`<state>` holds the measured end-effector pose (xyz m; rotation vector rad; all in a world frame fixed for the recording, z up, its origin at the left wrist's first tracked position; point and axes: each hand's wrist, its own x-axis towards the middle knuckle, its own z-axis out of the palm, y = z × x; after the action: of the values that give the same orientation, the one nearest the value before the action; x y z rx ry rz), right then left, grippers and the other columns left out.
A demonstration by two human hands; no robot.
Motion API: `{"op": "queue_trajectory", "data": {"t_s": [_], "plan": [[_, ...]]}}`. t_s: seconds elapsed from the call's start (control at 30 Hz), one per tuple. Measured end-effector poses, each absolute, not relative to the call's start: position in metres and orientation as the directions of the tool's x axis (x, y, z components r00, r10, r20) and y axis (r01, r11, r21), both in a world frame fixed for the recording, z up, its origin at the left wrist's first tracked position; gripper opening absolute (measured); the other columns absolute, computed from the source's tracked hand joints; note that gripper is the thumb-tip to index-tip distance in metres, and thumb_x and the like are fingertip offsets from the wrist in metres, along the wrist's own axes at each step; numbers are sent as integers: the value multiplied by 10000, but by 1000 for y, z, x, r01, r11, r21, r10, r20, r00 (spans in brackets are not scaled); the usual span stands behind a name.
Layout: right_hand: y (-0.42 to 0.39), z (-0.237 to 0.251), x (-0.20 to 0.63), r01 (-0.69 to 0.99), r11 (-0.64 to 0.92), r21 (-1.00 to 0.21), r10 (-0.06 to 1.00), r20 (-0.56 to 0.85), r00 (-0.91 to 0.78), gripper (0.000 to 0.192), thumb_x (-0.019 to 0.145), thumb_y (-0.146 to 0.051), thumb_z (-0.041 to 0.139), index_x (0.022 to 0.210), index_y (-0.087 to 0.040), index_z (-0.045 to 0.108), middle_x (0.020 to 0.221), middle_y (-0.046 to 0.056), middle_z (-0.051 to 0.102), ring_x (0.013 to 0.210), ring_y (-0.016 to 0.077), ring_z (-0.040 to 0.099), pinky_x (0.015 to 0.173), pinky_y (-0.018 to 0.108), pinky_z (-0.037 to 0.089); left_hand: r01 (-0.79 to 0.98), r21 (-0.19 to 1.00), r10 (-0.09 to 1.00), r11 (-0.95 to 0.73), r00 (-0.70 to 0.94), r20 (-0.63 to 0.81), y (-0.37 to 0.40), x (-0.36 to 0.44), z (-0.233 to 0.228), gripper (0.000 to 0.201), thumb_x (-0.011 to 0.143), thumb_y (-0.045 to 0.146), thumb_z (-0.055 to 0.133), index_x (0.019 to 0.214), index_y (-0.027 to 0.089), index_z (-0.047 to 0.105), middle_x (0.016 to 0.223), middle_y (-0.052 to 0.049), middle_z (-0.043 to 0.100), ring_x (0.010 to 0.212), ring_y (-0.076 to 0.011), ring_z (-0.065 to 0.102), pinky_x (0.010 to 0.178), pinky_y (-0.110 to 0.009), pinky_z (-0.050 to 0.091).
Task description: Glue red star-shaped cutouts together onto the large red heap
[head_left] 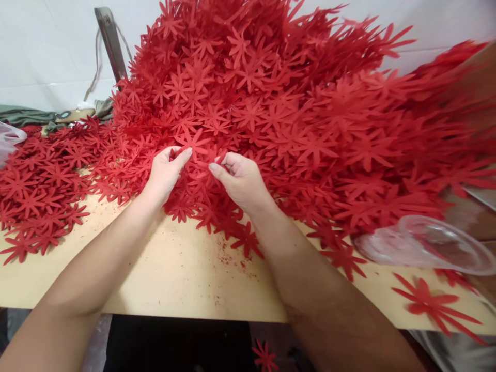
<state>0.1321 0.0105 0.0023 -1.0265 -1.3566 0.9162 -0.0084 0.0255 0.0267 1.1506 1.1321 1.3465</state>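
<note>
My left hand (169,168) pinches a red flower-shaped cutout (194,144) with long narrow petals between thumb and fingers. Just to its right, my right hand (237,177) is closed, with a red petal-like piece (220,158) at its fingertips. Whether that piece belongs to the same cutout or another one I cannot tell. Both hands are raised in front of a large heap of red flower cutouts (251,113), with a small gap between them.
A lower spread of red cutouts (34,191) covers the table's left side. A clear plastic container (422,245) lies at the right. Red scraps dot the pale tabletop (182,274). One loose cutout (432,302) rests by the right front edge; another cutout (265,355) shows below the table.
</note>
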Motion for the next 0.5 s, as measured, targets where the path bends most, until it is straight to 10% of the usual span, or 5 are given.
{"op": "queue_trajectory", "data": {"t_s": [0.27,0.5], "plan": [[14,3,139,111,273,-956,917,293,270,537,727,-535,652,467,-198,324,446,-73,265,441,36,220,434,239,180,-109,989,991,-104,-91,94,24,-9,28,181,765,255,669,820,163,522,732,31,533,699,-63,513,737,-194,438],[12,1,135,136,340,-931,916,360,177,617,687,-738,529,459,-198,336,449,-48,291,455,55,269,433,248,236,35,981,957,-193,229,180,15,2,26,186,702,291,706,767,153,599,775,13,617,731,-81,541,751,-213,432]]}}
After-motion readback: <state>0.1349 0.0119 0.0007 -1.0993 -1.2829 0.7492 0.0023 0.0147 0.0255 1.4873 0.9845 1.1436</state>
